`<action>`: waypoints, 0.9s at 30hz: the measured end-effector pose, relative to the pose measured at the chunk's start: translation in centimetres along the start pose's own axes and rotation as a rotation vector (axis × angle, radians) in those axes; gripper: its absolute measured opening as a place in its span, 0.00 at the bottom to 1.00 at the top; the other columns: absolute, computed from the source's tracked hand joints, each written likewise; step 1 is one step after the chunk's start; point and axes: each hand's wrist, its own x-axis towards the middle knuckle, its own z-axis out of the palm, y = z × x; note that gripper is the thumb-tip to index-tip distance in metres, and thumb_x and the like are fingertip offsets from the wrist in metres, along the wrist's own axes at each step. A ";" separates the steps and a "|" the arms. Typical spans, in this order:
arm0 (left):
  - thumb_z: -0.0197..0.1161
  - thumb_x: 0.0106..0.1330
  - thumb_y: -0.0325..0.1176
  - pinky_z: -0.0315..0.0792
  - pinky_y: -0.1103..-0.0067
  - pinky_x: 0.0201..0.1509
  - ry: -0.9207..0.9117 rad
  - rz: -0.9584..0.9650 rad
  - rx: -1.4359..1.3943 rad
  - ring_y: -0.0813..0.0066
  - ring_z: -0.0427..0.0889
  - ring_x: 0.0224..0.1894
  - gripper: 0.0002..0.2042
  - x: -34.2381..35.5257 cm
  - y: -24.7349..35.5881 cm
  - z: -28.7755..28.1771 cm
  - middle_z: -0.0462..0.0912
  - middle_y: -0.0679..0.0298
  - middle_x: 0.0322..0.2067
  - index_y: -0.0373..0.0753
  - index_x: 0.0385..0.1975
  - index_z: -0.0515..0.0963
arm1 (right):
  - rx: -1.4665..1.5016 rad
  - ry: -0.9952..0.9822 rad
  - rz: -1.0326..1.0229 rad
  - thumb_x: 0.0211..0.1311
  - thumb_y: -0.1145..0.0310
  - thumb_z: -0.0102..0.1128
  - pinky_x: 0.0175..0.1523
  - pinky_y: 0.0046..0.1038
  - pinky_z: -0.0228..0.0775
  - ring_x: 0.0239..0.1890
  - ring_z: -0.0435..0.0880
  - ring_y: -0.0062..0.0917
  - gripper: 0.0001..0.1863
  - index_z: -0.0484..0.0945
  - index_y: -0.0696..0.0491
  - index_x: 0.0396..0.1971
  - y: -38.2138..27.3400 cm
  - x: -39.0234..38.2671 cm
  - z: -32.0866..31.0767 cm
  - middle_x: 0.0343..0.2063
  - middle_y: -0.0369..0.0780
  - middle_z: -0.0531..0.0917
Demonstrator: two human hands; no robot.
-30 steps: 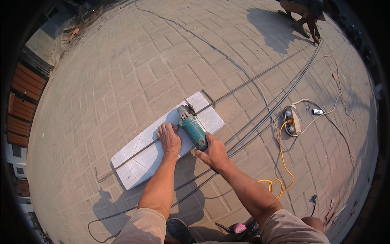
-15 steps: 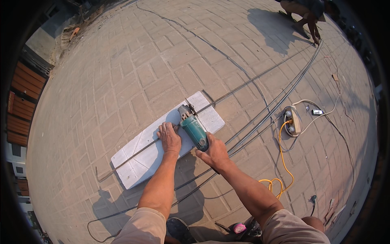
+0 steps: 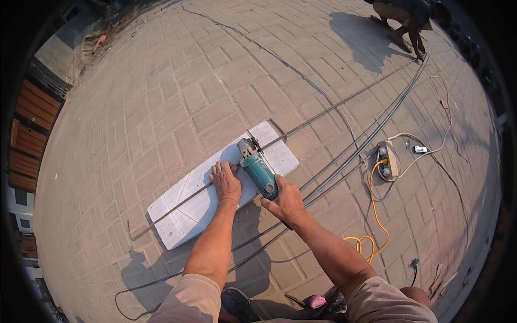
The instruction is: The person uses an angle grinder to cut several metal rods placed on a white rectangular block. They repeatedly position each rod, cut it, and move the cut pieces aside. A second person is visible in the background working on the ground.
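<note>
My right hand (image 3: 286,202) is closed round the body of a green angle grinder (image 3: 259,171). The grinder's head and disc lie over a steel rod (image 3: 183,203) near the far right end of a pale block (image 3: 189,185). My left hand (image 3: 225,182) presses that rod onto the block, fingers wrapped over it, just left of the grinder. The rod's left end is bent and sticks out past the block. To the right it runs on over the paving toward a crouching person. The exact contact of disc and rod is too small to tell.
Several long rods (image 3: 344,164) lie along the paving beneath my right arm. A power strip (image 3: 391,160) with plugs sits at the right, an orange cord (image 3: 383,226) trailing from it. A person (image 3: 404,21) crouches at the rods' far end. A pink tape measure (image 3: 318,301) lies near my feet.
</note>
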 end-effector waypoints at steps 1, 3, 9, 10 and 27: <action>0.62 0.75 0.33 0.64 0.54 0.61 -0.001 -0.001 0.002 0.50 0.75 0.58 0.07 0.0 0.0 0.0 0.78 0.55 0.47 0.39 0.44 0.74 | -0.001 -0.004 0.008 0.50 0.58 0.80 0.55 0.49 0.82 0.47 0.90 0.58 0.43 0.74 0.69 0.62 -0.1 0.0 -0.1 0.41 0.63 0.88; 0.62 0.75 0.33 0.64 0.54 0.62 -0.006 -0.004 0.005 0.51 0.75 0.58 0.07 0.0 0.0 -0.2 0.78 0.55 0.47 0.39 0.44 0.74 | -0.002 -0.013 0.006 0.50 0.58 0.80 0.55 0.48 0.82 0.47 0.90 0.58 0.43 0.74 0.70 0.62 -0.2 0.0 -0.2 0.41 0.63 0.88; 0.62 0.75 0.34 0.63 0.53 0.64 -0.042 -0.023 -0.016 0.51 0.74 0.59 0.07 0.0 0.3 -0.4 0.78 0.56 0.48 0.39 0.45 0.74 | 0.001 -0.007 0.010 0.49 0.58 0.79 0.56 0.48 0.82 0.48 0.90 0.57 0.42 0.76 0.69 0.61 -0.1 0.0 -0.2 0.41 0.63 0.88; 0.62 0.75 0.34 0.63 0.53 0.64 -0.037 -0.025 -0.006 0.51 0.74 0.59 0.07 0.0 0.2 -0.3 0.78 0.56 0.48 0.39 0.45 0.74 | -0.006 -0.015 0.022 0.49 0.58 0.79 0.56 0.48 0.82 0.48 0.90 0.57 0.42 0.76 0.69 0.61 -0.3 0.0 -0.3 0.41 0.63 0.88; 0.62 0.75 0.33 0.63 0.56 0.63 -0.032 -0.014 -0.002 0.53 0.75 0.59 0.06 0.0 -0.2 -0.1 0.78 0.57 0.48 0.41 0.45 0.76 | 0.039 0.025 -0.037 0.48 0.58 0.77 0.54 0.48 0.81 0.44 0.89 0.60 0.42 0.76 0.70 0.60 0.4 0.1 0.2 0.37 0.64 0.87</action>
